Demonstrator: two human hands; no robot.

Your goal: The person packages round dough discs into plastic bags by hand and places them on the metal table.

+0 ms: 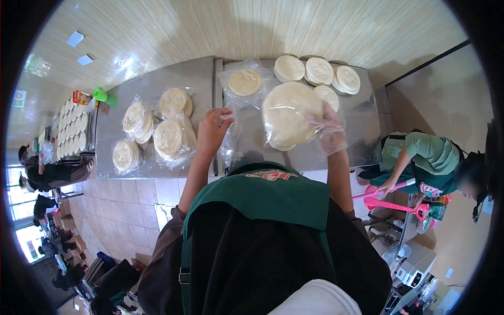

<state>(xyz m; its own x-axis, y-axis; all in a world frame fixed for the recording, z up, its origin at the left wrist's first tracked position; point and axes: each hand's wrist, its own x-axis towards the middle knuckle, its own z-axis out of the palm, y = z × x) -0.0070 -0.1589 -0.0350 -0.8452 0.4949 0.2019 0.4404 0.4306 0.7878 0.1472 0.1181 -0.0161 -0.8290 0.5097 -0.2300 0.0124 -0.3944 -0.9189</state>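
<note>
My right hand (332, 126) is inside or behind clear plastic and grips the edge of a stack of pale round flatbreads (289, 110), tilted above the metal table. The clear bag (334, 143) wraps loosely around that hand and the bread. My left hand (214, 128) is partly curled, with thumb and fingers apart and nothing visible between them. Beside its fingertips lies a crumpled clear plastic bag (229, 144). Beyond it, one bagged flatbread stack (244, 82) rests on the table.
Unbagged flatbread stacks (319, 71) line the table's back right. Several bagged stacks (170, 137) sit on the left part of the metal table (205, 73). A green cup (100, 94) stands far left. On the right, a co-worker (428, 157) holds pink-handled tools (391, 205).
</note>
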